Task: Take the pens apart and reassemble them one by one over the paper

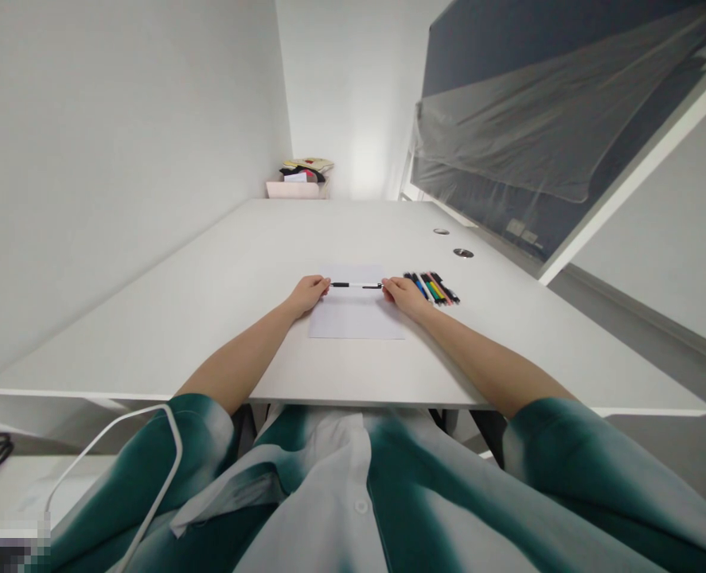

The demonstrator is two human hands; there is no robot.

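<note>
A white pen [361, 285] with a black grip and black clip lies level between my two hands, over a sheet of white paper [358, 318]. My left hand [310, 294] pinches its black-grip end at the left. At the other end, by the clip, the fingers of my right hand [403, 294] are closed on it. Several pens and markers [433, 288] in black, blue, white, green, yellow and pink lie in a row just right of my right hand, which partly covers the nearest ones.
The white table [209, 342] runs to a far wall, where a pinkish box [293, 189] holds cloth-like items. Two round metal fittings [463, 253] sit at the right. A dark panel under plastic film [508, 135] leans in from the right. A white cable [173, 438] loops by my left sleeve.
</note>
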